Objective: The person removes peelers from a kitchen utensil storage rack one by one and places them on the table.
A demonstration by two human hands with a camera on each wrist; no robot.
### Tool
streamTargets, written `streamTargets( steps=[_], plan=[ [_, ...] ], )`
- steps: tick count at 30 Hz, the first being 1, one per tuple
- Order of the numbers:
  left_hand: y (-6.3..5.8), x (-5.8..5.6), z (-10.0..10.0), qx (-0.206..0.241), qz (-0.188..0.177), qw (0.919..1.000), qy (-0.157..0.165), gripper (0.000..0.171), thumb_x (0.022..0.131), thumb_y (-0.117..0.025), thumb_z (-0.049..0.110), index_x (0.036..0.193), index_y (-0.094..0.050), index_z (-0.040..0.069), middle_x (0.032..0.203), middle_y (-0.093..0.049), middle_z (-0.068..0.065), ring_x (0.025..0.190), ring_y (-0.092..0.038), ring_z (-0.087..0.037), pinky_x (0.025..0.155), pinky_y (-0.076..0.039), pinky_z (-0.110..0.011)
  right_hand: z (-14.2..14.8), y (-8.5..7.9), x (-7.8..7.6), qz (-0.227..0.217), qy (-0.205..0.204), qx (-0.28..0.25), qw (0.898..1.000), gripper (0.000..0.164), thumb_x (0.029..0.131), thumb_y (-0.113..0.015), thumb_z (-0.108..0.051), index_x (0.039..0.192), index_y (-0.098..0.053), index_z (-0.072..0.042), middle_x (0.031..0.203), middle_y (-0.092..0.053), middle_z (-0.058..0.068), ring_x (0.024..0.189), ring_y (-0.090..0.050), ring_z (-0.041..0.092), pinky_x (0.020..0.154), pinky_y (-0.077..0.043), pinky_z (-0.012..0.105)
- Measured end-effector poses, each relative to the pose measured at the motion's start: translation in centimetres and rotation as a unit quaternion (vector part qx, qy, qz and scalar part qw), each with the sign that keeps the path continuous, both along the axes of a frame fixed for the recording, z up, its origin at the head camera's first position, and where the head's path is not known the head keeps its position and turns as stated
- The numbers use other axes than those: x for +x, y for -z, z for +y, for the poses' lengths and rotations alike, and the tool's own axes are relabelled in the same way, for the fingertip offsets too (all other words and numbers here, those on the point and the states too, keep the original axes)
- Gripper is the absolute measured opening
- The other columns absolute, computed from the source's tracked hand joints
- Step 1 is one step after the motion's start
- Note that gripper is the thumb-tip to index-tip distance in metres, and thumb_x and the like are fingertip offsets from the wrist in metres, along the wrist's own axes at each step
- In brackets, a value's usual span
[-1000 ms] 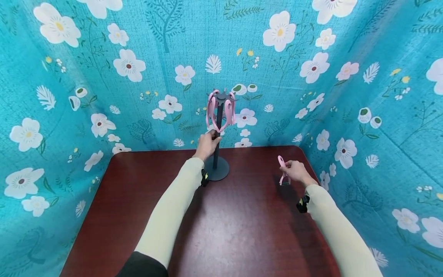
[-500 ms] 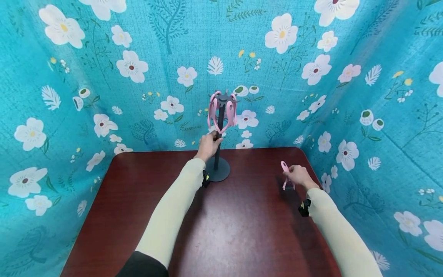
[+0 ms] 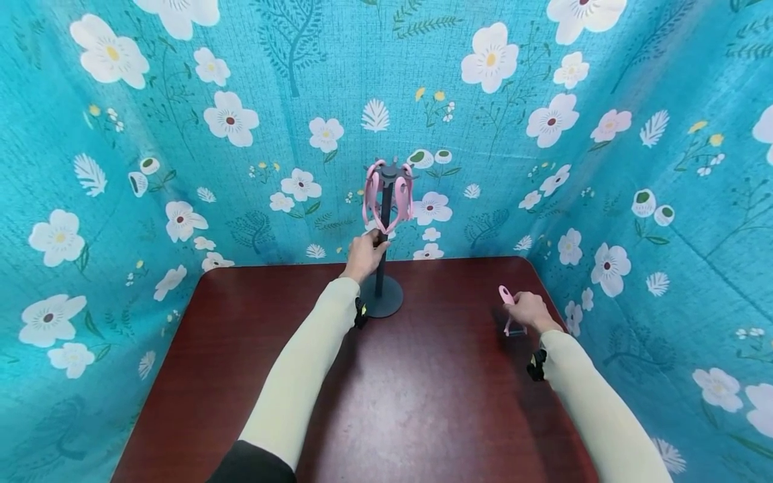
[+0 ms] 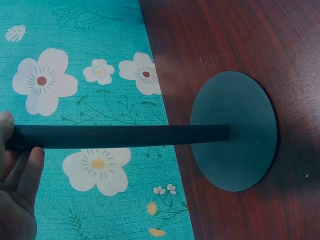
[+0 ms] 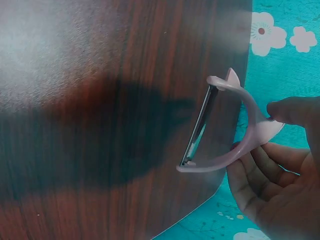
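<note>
A dark stand with a round base (image 3: 388, 300) and a hooked top stands near the back edge of the table. Several pink looped utensils (image 3: 370, 201) hang from its hooks. Just below them my left hand (image 3: 364, 256) holds the stand's pole (image 4: 120, 136), thumb and fingers around its upper part. At the table's right side, my right hand (image 3: 531, 312) pinches a pink Y-shaped vegetable peeler (image 5: 252, 125) by its handle between thumb and fingers. The peeler's metal blade (image 5: 199, 125) points down toward the tabletop, and its shadow falls on the wood.
The dark red wooden table (image 3: 386, 402) has rounded back corners. Blue flowered cloth (image 3: 290, 134) hangs right behind it and along both sides, close to my right hand.
My right hand has moved a little to the right and down toward the table with the peeler. My left hand stays on the pole, and the hanging utensils look the same.
</note>
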State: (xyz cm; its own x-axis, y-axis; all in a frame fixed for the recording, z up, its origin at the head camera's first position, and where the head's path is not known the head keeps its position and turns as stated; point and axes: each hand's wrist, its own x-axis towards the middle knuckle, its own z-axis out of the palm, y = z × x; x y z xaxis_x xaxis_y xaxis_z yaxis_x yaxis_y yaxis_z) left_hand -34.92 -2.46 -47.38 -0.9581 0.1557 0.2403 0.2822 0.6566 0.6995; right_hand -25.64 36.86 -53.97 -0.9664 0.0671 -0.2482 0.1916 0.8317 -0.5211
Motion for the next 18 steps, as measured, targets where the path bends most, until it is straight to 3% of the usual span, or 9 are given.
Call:
streamTargets(
  steps=[10, 18],
  plan=[
    [0.2, 0.3, 0.0, 0.002, 0.000, 1.0000, -0.002, 0.014, 0.096, -0.057, 0.030, 0.099, -0.060, 0.017, 0.087, -0.064, 0.000, 0.075, -0.060, -0.017, 0.066, -0.048, -0.035, 1.4, 1.1, 0.6, -0.020, 0.006, 0.016, 1.000, 0.034, 0.091, -0.059, -0.023, 0.102, -0.056, 0.008, 0.079, -0.059, 0.016, 0.068, -0.059, 0.030, 0.056, -0.049, 0.038],
    [0.1, 0.0, 0.0, 0.009, 0.003, 1.0000, -0.002, 0.014, 0.096, -0.057, 0.030, 0.098, -0.060, 0.017, 0.086, -0.064, 0.001, 0.074, -0.059, -0.017, 0.066, -0.047, -0.035, 2.5, 2.1, 0.6, -0.042, 0.019, 0.008, 0.999, 0.036, 0.091, -0.057, -0.023, 0.106, -0.052, 0.009, 0.084, -0.058, 0.019, 0.074, -0.058, 0.033, 0.057, -0.050, 0.040]
  ],
)
